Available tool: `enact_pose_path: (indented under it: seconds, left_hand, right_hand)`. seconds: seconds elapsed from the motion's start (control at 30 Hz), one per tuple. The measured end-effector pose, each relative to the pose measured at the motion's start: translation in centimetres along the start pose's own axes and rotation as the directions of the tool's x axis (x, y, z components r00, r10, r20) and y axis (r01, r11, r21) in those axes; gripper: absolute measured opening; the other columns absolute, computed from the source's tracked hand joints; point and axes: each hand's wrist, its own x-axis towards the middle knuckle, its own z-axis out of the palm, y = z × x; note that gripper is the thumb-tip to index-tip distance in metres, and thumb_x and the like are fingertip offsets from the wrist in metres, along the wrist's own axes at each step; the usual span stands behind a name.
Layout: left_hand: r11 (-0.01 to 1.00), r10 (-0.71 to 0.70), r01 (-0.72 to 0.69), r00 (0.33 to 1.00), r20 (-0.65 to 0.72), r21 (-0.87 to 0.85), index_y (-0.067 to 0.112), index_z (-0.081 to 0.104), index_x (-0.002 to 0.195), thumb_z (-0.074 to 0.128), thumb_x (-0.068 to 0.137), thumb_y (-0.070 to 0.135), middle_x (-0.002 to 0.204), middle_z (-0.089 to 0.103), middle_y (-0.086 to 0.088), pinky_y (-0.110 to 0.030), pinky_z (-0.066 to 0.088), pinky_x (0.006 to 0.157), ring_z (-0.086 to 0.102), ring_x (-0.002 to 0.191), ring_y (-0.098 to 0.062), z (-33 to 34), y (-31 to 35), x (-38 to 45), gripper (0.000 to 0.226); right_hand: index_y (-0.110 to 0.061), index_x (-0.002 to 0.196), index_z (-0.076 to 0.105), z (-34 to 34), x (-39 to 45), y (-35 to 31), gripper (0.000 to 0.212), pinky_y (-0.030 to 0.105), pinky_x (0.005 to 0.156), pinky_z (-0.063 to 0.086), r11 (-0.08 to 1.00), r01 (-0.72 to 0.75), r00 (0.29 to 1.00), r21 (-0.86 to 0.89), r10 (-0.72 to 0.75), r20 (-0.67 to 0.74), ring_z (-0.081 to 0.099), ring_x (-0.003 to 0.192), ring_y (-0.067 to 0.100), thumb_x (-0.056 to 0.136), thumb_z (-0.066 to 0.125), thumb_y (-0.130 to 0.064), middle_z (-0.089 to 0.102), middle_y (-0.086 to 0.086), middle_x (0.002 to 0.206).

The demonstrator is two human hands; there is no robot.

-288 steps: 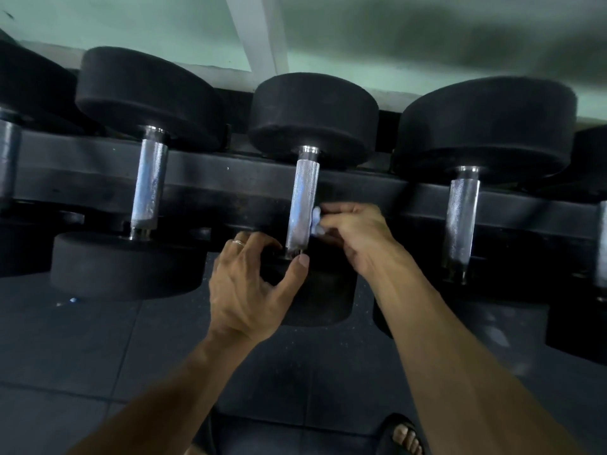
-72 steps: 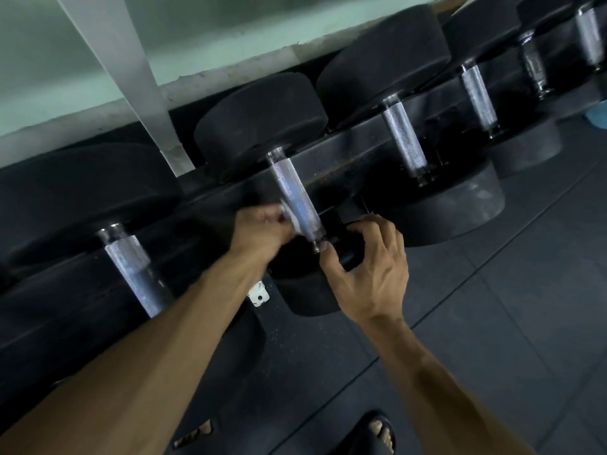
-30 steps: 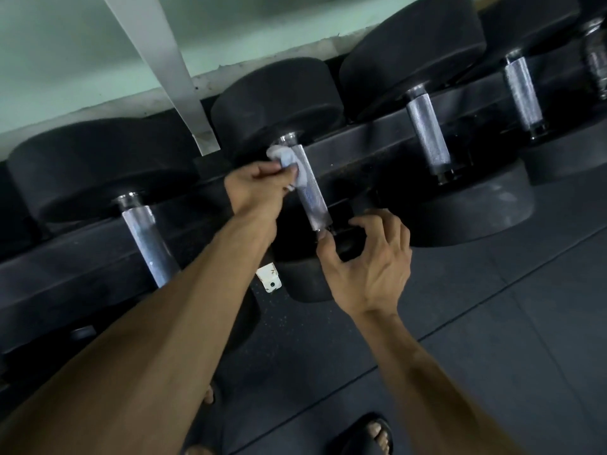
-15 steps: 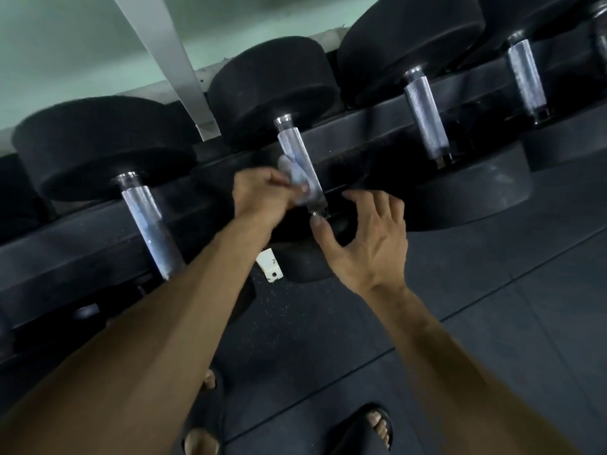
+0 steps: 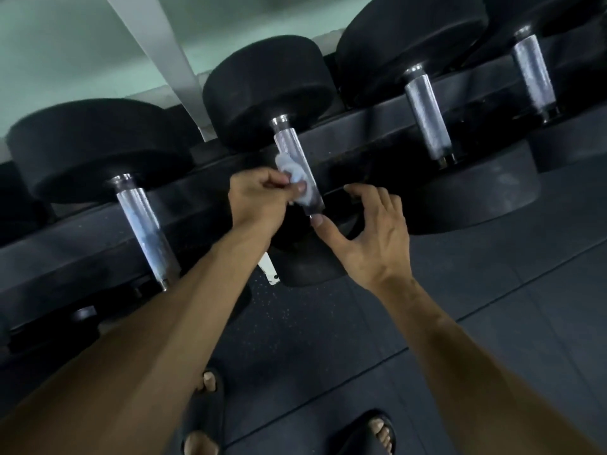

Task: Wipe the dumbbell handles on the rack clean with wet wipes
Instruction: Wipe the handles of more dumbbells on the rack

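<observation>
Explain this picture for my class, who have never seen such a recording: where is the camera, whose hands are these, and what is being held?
The camera sits on a person's head, looking down at their own arms and sandalled feet. Before them stands a black rack carrying dumbbells. The left hand pinches a crumpled wet wipe against the middle dumbbell's metal handle. The right hand holds nothing; its spread fingers reach round the dumbbell's near weight, thumb by the handle's lower end. The dark floor lies below.

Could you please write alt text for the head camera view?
A person's left hand presses a white wet wipe against a chrome dumbbell handle on a black rack, while the right hand steadies the dumbbell's near end. Neighbouring dumbbells flank it.
</observation>
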Motion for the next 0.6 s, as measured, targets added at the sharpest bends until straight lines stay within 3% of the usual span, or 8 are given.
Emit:
enact_pose_path:
  seconds: [0.07,0.2,0.3,0.43,0.6]
  left_hand:
    - [0.999,0.044,-0.043,0.999,-0.021,0.002,0.023,0.069,0.071,0.086,0.071,0.010,0.077,0.070,0.008,-0.012,0.052,0.069,0.065,0.070,-0.001,0.1,0.2,0.2,0.021]
    - [0.982,0.108,-0.143,0.962,-0.253,-0.127,0.012,0.077,0.092,0.080,0.075,0.003,0.085,0.074,0.003,-0.015,0.053,0.082,0.069,0.079,-0.004,1.0,2.0,3.3,0.020]
    - [0.978,0.204,-0.207,0.962,-0.182,0.001,0.019,0.078,0.097,0.077,0.079,0.006,0.093,0.074,0.007,-0.018,0.053,0.089,0.068,0.088,-0.001,0.9,1.0,2.2,0.022]
    - [0.922,0.364,-0.356,0.931,-0.022,0.150,0.013,0.074,0.108,0.066,0.088,-0.001,0.105,0.068,0.003,-0.005,0.046,0.084,0.063,0.093,0.003,0.0,-0.9,-0.4,0.026]
    - [0.901,0.427,-0.396,0.882,-0.200,0.178,0.016,0.076,0.107,0.068,0.084,0.007,0.101,0.070,0.002,-0.019,0.050,0.092,0.067,0.092,-0.008,0.5,1.1,3.4,0.025]
  right_hand:
    - [-0.024,0.128,0.055,-0.1,0.0,0.0,0.084,0.047,0.097,0.047,1.000,-0.009,1.000,0.002,0.009,0.004,0.046,0.117,0.017,0.069,0.044,-0.082,0.057,-0.005,0.122]
    - [-0.022,0.124,0.058,-0.1,0.1,0.1,0.083,0.046,0.098,0.046,1.000,-0.001,1.000,0.006,0.001,0.006,0.048,0.116,0.018,0.068,0.045,-0.082,0.058,-0.006,0.119]
    - [-0.021,0.120,0.061,0.1,0.1,0.2,0.079,0.046,0.095,0.047,1.000,0.014,1.000,0.011,-0.013,-0.018,0.049,0.112,0.019,0.070,0.047,-0.080,0.060,-0.004,0.115]
    - [-0.020,0.117,0.062,0.0,0.0,0.1,0.076,0.047,0.094,0.047,1.000,0.014,1.000,0.015,-0.013,-0.026,0.050,0.110,0.021,0.070,0.048,-0.079,0.060,-0.002,0.113]
    - [-0.023,0.117,0.062,0.0,0.0,0.2,0.076,0.046,0.093,0.048,1.000,0.004,1.000,0.015,-0.003,-0.014,0.049,0.112,0.019,0.069,0.048,-0.080,0.060,-0.005,0.114]
